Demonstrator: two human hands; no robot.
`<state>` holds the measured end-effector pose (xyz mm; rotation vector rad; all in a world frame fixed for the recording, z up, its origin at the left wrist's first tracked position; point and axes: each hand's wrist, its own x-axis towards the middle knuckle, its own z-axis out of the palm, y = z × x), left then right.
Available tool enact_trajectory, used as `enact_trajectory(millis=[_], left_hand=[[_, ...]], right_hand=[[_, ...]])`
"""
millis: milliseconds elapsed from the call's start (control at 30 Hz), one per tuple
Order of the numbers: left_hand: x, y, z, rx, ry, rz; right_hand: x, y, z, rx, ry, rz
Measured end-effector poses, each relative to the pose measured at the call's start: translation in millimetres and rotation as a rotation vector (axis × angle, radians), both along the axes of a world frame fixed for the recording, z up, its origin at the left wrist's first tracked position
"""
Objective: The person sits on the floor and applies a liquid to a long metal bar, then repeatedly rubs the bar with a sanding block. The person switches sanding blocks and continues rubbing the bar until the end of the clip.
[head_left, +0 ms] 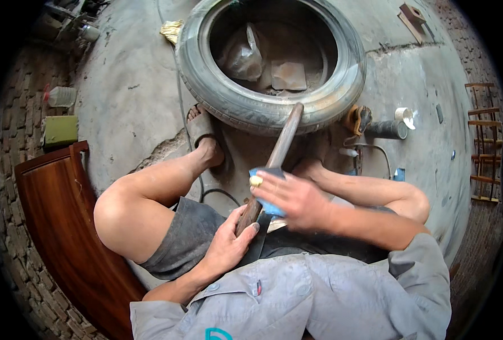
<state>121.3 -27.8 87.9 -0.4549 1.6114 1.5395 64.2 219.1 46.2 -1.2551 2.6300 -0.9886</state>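
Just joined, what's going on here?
The person's left hand grips the near end of a wooden bar. The right hand, slightly blurred, holds a blue pad on the bar farther along. The bar's far end is at the near side of a tyre; a clear plastic bag lies inside the tyre's opening.

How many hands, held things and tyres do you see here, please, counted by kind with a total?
Hands: 2 (left hand, right hand)
Held bar: 1
Held blue pad: 1
Tyre: 1
Total: 5
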Motion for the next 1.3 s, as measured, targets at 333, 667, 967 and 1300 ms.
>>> enact_trajectory(millis=[333,667,967,1300], left_hand=[[3,-1,-5,0.056,0.003,0.015],[-7,4,11,0.040,-0.136,-0.007],[-11,2,17,0.108,-0.324,0.064],[-8,-1,13,0.152,-0.300,0.098]], right_hand=[[-2,-2,-6,-0.009,0.043,0.000],[2,7,-7,-0.010,0.063,-0.030],[9,6,-9,-0.075,-0.003,0.032],[-6,18,-20,0.062,0.069,0.006]])
